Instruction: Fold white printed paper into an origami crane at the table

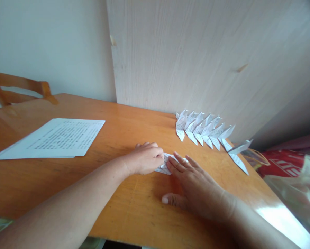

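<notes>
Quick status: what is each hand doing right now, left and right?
Left hand: curled shut, pinching the small folded paper piece on the table.
Right hand: open and flat, fingers pressing the same piece down.

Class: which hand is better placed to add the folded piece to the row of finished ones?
Right hand: it lies flat on the folded piece, on the side nearer the row.

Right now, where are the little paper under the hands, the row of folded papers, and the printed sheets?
little paper [164, 168], head view, left edge.
row of folded papers [203, 129], head view, middle.
printed sheets [58, 137], head view, centre.
</notes>
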Available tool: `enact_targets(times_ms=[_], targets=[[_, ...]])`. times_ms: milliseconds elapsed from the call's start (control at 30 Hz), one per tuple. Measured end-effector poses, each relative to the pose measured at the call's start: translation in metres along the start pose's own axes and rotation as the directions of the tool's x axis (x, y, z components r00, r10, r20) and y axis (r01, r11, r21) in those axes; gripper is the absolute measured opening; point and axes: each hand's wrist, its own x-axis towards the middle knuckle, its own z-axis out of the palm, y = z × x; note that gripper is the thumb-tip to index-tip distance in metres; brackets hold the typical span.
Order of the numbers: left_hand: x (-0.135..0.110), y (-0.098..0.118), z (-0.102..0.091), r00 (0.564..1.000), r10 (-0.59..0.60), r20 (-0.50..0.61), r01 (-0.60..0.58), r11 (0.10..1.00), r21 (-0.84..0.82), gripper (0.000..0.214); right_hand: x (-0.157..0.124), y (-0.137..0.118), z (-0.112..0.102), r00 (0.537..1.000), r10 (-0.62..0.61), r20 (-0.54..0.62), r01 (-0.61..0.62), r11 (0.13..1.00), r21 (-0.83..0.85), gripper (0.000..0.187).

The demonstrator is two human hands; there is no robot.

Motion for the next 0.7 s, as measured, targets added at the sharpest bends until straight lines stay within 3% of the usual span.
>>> enact_targets(times_ms=[133, 300, 700], targets=[[-0.0015, 0.0002, -0.009, 0.998, -0.016, 0.054, 0.014, 0.999, 0.031, 0.032, -0.0009, 0.0037, 0.003, 1.0, 0.004, -0.001, -0.004, 1.0, 0.005, 0.097], [-0.0001, -0.0026, -0.0056, 0.993, -0.024, 0.116, 0.019, 0.999, 0.044, 0.033, -0.0006, 0.003, 0.0023, 1.0, 0.015, 0.027, -0.015, 1.0, -0.003, 0.099], [0.0016, -0.0046, -0.003, 0.989, -0.081, 0.124, 0.083, 0.997, -0.008, 0.031, -0.0005, 0.0034, 0.0022, 0.999, 0.031, 0.029, -0.033, 0.998, 0.047, 0.101]])
